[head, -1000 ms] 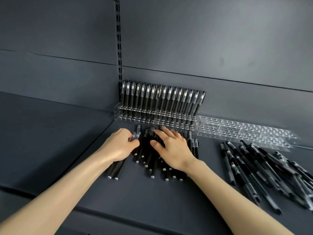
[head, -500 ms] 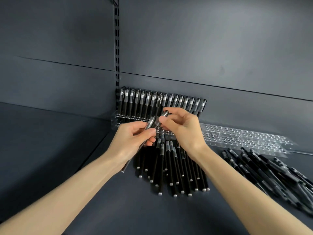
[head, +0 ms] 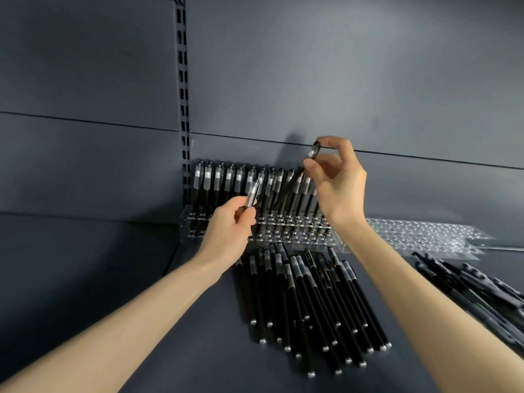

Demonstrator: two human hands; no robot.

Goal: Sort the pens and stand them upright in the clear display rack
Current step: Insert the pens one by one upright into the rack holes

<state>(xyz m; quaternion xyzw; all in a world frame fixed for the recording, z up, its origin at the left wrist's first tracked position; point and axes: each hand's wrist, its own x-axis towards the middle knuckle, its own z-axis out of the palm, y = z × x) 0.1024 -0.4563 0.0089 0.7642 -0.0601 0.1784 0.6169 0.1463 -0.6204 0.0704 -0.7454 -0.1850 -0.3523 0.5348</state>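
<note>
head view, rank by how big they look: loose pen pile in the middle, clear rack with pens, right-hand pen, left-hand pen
1. loose pen pile, though nearest the camera
2. clear rack
3. right-hand pen
4. left-hand pen, mostly hidden, so last two unsure

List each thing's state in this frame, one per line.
Clear acrylic display rack: back row holds upright black pens; front holes unfilled.
Left hand: grips a clear-capped black pen.
Right hand: pinches a second black pen, tilted above the rack.
Flat clear perforated panel: lying on dark grey shelf, no pens.
Middle pile of black pens: lying flat, roughly parallel.
Right pile of black pens: lying jumbled.
</note>
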